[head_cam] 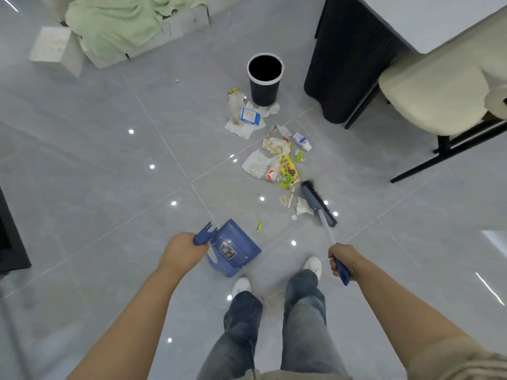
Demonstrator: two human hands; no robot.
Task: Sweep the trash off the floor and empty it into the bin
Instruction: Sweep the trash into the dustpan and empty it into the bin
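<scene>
**Broom and dustpan in my hands, trash lying before the bin**

I am standing on the grey tiled floor (109, 160) and looking down at my legs and white shoes. My left hand (182, 249) is gripping the handle of the blue dustpan (233, 249), fingers curled round it, and the pan is hanging just in front of my left foot. My right hand (341, 260) is closing round the blue grip of the broom (319, 204). Its head is lying on the floor, touching a crumpled tissue at the near end of the trash (277, 160). The wrappers, tissues and small packets are lying scattered in a line from the broom up to the black bin (264, 79), which is standing upright, open, near a dark cabinet (345, 64). A cream chair (430, 97) is standing on my right.
</scene>
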